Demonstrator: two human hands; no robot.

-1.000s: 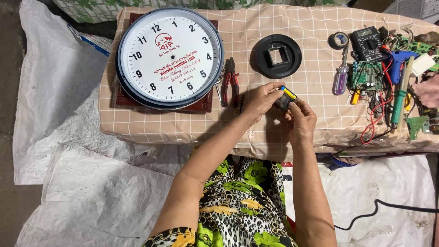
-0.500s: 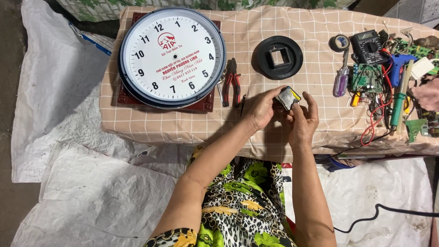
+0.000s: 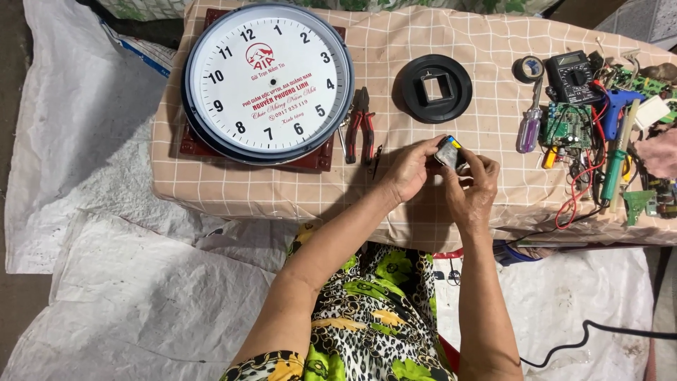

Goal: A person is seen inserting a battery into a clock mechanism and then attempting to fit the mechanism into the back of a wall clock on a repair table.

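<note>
While both hands meet just above the near edge of the table, the left hand and right hand are pinched together on a small dark box with a yellow patch at one corner, held up off the cloth. It may be a clock movement with a battery in it, though it is too small to tell for sure. Judging from this, the work is mid-way: the box is out and in hand, fitted into nothing. Just beyond the left hand lie red-handled pliers, untouched. Further back, the round black plate with a square hole lies by itself, apart from the big white clock face, which rests on a dark red board and shows no hands. To the far right, a purple screwdriver, a roll of tape, a black meter and green circuit boards lie among tangled wires.
</note>
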